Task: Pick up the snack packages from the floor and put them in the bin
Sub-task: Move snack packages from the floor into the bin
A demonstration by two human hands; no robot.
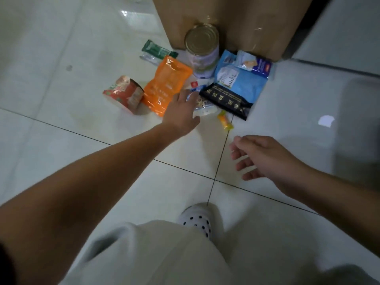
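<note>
Several snack packages lie on the white tiled floor in front of a brown cardboard box. Among them are an orange pouch, a red packet, a green bar wrapper, a blue bag, a black packet, a clear bag and a small yellow candy. A tall tin can stands against the box. My left hand reaches out over the clear bag with fingers spread, holding nothing. Nearer to me, my right hand hovers open and empty.
My foot in a white dotted shoe stands on the tiles below the hands. A dark gap and a white panel run along the right of the box. Bare floor lies left and right of the pile.
</note>
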